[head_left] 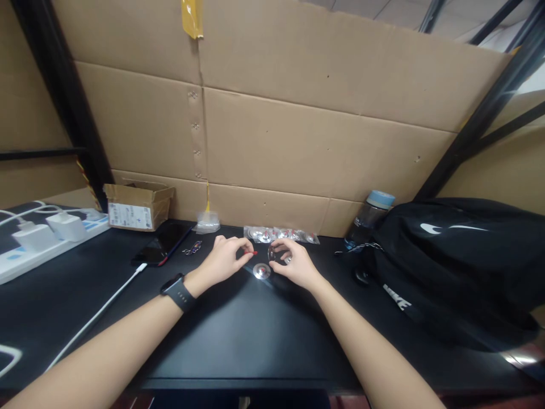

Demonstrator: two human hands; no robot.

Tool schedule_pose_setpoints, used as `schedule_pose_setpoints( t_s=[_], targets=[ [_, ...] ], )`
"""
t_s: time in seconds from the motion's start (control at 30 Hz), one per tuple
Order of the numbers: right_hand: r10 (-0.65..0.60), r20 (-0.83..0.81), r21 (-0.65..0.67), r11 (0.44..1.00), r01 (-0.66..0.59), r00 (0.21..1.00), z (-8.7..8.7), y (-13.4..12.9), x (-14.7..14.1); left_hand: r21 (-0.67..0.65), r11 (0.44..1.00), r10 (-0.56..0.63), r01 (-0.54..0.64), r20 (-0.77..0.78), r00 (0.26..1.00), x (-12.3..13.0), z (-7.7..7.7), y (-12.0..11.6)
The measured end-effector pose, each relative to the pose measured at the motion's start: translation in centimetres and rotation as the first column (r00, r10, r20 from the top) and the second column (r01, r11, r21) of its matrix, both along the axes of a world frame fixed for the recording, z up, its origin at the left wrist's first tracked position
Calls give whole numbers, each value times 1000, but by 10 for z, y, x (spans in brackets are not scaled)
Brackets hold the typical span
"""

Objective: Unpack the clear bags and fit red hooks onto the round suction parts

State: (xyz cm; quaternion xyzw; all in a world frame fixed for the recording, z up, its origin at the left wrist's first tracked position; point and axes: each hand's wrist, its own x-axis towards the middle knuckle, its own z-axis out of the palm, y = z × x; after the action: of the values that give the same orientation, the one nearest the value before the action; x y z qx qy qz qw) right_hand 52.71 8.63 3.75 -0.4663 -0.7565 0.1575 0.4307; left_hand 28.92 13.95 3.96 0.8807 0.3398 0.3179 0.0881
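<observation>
My left hand (230,257), with a dark watch on its wrist, pinches a small red piece (254,253) between thumb and forefinger. To its right, my right hand (293,262) holds a thin round metal disc (271,253) by its edge, tilted nearly upright. Between and just below the hands, a silver disc with a red centre (261,271) lies flat on the black table. Another shiny piece shows partly under my right hand, too hidden to name. Behind the hands lies a row of clear packets (281,234) with silver and red parts inside.
On the left are a power strip (96,226) with chargers, a white cable (100,311), a phone (164,244), an open cardboard box (138,207), a small clear bag (208,222) and a colourful trinket (192,248). A bottle (368,218) and black backpack (460,272) stand right.
</observation>
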Motion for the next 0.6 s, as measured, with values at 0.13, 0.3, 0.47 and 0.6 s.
schedule_pose_setpoints(
  t_s=[0.13,0.3,0.47,0.6],
  targets=[
    [49,-94,9,999,-49,994,5,-6,-9,32,999,10,-12,35,999,3,4,-7],
    [113,-259,-30,992,-125,959,5,-9,-14,42,999,7,-9,37,999,5,7,-11],
    [178,-391,-71,972,-223,903,2,-9,-19,13,999,33,-34,73,997,13,7,-21],
    [197,-457,-84,961,-262,868,1,-10,-22,40,997,56,-60,103,993,18,5,-27]
  ],
)
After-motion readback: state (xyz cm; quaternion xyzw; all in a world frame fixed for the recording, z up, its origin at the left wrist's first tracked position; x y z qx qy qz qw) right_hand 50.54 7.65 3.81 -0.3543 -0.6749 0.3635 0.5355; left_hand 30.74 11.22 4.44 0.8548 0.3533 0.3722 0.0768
